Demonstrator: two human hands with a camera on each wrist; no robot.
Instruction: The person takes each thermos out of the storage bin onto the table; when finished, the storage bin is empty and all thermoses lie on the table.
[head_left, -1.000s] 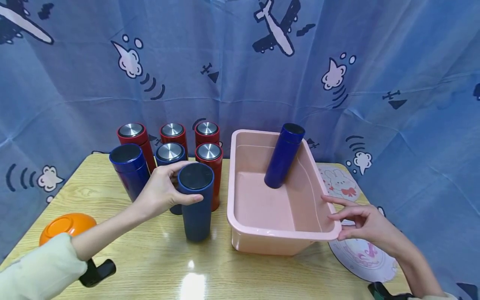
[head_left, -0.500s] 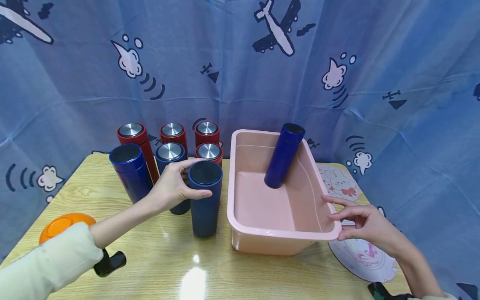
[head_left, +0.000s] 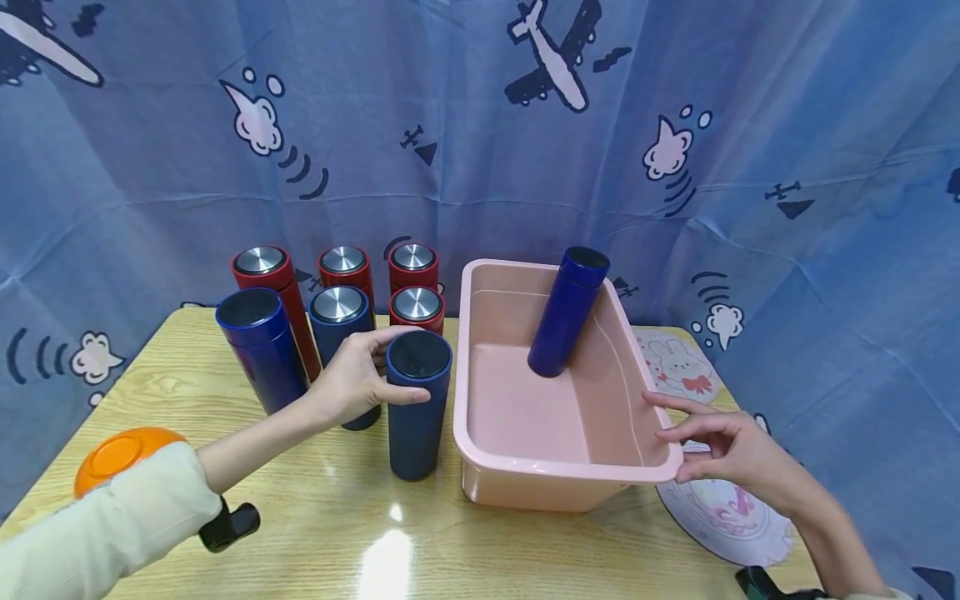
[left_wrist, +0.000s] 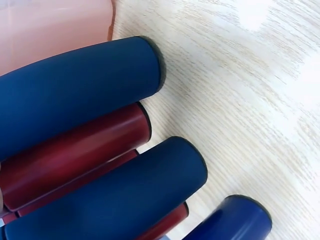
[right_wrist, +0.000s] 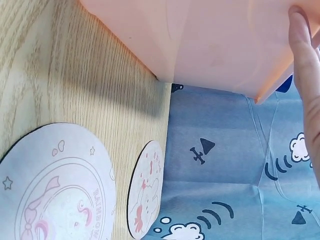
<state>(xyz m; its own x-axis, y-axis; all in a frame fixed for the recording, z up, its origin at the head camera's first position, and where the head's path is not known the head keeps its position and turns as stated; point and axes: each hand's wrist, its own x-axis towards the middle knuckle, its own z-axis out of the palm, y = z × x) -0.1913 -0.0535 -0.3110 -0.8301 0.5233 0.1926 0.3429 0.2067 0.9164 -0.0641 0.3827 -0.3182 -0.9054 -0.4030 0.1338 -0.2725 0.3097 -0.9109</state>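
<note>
My left hand (head_left: 360, 379) grips a dark blue thermos bottle (head_left: 417, 429) with a black lid, fingers and thumb round its upper part. It stands upright just left of a pink plastic bin (head_left: 525, 490). In the left wrist view the bottle's lower body (left_wrist: 100, 75) lies across the picture beside the bin wall (left_wrist: 55, 30). My right hand (head_left: 731, 454) pinches the bin's right rim near the front corner, thumb outside and fingers over the edge. Inside the bin a glossy blue thermos (head_left: 562, 321) leans against the far right wall.
Left of the bin stand several red thermoses (head_left: 417, 307) with silver lids, a dark blue one (head_left: 339, 308) and a glossy blue one (head_left: 258, 350). An orange bowl (head_left: 120, 458) lies at the left. Round printed mats (head_left: 723, 517) lie right of the bin, before a blue curtain (head_left: 480, 167).
My left hand has carried the dark blue bottle a little to the right, closer to the bin. The right hand and the bin have stayed in place.
</note>
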